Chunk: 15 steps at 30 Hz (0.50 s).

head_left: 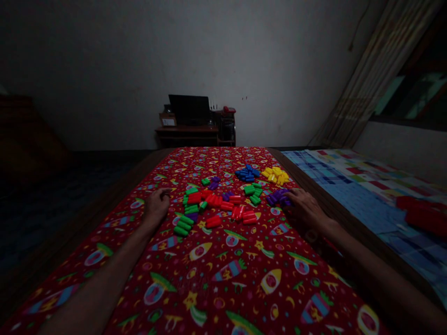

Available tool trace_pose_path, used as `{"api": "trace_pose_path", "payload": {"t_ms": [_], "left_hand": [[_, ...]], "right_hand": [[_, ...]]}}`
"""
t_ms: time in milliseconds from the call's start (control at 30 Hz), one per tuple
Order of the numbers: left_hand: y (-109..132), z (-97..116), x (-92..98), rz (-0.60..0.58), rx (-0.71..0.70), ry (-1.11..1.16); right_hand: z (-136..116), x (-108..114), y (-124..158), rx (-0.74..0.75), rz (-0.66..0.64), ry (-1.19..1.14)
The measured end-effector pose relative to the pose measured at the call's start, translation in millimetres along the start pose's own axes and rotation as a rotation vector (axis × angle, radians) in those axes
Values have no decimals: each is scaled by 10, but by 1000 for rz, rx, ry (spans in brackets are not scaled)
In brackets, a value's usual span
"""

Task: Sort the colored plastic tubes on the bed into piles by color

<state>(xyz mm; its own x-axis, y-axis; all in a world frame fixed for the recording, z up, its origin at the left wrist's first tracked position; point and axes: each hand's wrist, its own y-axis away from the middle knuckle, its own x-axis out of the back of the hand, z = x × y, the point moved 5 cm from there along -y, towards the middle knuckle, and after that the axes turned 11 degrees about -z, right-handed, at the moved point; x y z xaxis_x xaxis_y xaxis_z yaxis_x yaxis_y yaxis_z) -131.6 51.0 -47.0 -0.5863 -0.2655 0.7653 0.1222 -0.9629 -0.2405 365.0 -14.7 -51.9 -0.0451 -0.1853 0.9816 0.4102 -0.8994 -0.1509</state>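
So we've got a red printed cloth (209, 298) filling the bottom middle of the frame, and the little colored pieces lie loose right on it. Around the center there's a mix of green pieces (183, 226) and red pieces (213, 200), with a few purple ones in between. Our left hand (156, 204) is curled just left of that mix; we can't tell if its fingertips meet. Right of center, our right hand (307, 207) has its fingers at the purple pile (277, 197), can't tell if they're pinching any. Beyond sit the yellow pile (275, 175) and blue pile (247, 174). Upper center, a cardboard box (167, 120) stands on a desk (188, 136), contents hidden from us.
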Motion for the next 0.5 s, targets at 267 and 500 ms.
{"api": "trace_pose_path", "payload": {"t_ms": [267, 500], "left_hand": [[-5, 0, -27, -24, -44, -61], [-39, -13, -30, -35, -56, -84]], "right_hand": [[-530, 174, -491, 181, -166, 57], [-294, 315, -622, 200, -35, -313]]}}
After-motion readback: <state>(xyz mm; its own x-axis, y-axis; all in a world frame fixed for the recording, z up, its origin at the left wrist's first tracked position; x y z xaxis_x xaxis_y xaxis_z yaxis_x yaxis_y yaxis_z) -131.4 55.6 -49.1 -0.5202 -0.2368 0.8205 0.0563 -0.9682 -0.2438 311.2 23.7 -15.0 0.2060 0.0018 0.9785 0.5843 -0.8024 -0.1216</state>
